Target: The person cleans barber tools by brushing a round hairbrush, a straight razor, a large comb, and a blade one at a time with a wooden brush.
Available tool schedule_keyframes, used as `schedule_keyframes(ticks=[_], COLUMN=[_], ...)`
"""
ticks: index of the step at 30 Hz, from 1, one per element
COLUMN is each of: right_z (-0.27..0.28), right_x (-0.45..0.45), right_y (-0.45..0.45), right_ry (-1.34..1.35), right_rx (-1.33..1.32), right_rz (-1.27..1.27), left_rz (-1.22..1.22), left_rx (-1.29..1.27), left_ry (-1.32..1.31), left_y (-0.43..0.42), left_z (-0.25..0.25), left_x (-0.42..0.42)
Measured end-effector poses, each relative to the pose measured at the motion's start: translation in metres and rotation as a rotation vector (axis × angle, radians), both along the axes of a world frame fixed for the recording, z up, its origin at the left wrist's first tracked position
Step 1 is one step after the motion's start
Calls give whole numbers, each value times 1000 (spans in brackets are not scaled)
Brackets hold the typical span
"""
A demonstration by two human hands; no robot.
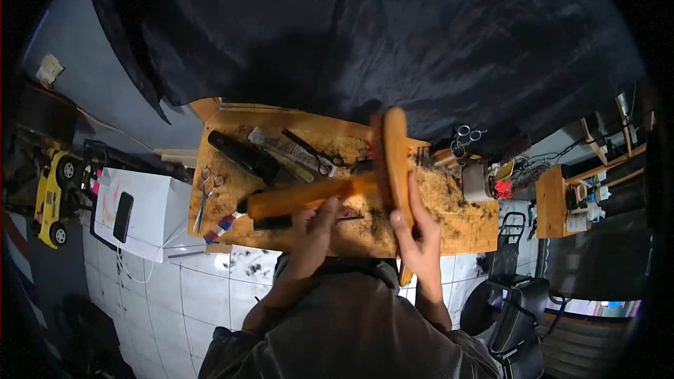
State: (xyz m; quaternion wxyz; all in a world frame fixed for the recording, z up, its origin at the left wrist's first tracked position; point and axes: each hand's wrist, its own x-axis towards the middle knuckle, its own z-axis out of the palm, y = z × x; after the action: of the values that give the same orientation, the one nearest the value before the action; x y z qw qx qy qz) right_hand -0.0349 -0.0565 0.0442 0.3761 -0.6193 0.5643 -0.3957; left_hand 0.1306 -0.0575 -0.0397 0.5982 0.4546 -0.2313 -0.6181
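Over the wooden table, my right hand (420, 238) is closed on the handle of a long wooden brush (398, 151). The brush stands nearly upright in view, its dark reddish bristles facing left. My left hand (314, 240) is closed on an orange wooden piece (298, 198), long and blurred, lying crosswise with its right end against or just behind the brush. Whether the two touch, I cannot tell. Behind my left hand lie a black clipper (242, 154), a pale comb (291, 153) and black-handled scissors (312, 153). Part of a dark flat object (275, 224) shows beneath the wooden piece.
Dark hair clippings litter the wooden table (449, 228). Silver scissors (206, 193) lie at its left, and more scissors (465, 139) stand near a container (476, 182) at right. A phone (123, 216) rests on a white box (147, 189). Black cloth (393, 35) hangs behind.
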Motion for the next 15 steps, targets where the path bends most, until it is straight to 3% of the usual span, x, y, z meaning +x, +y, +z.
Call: schedule_keyframes(ticks=[3,5,6,8,9,13,15], right_z=[-8,-24,-32,-10,-13,-7,-13], right_x=[-3,-3,-3,3,0,-7,-10], right_y=[11,5,1,0,-5,3,15], right_ry=[121,201,244,116,99,45,73], right_rx=[26,-129,-206,62,2,71,50], right_rz=[176,158,143,-1,-22,14,164], left_rz=[16,-44,-209,-536,-458,-125,-14], left_rx=[-106,-68,-21,75,-130,83,-49], left_ry=[-25,-80,-203,-447,-292,-75,-15], left_y=[-9,-3,1,8,12,2,-6], left_z=[7,23,34,46,21,12,7], left_x=[7,2,4,8,-1,1,8])
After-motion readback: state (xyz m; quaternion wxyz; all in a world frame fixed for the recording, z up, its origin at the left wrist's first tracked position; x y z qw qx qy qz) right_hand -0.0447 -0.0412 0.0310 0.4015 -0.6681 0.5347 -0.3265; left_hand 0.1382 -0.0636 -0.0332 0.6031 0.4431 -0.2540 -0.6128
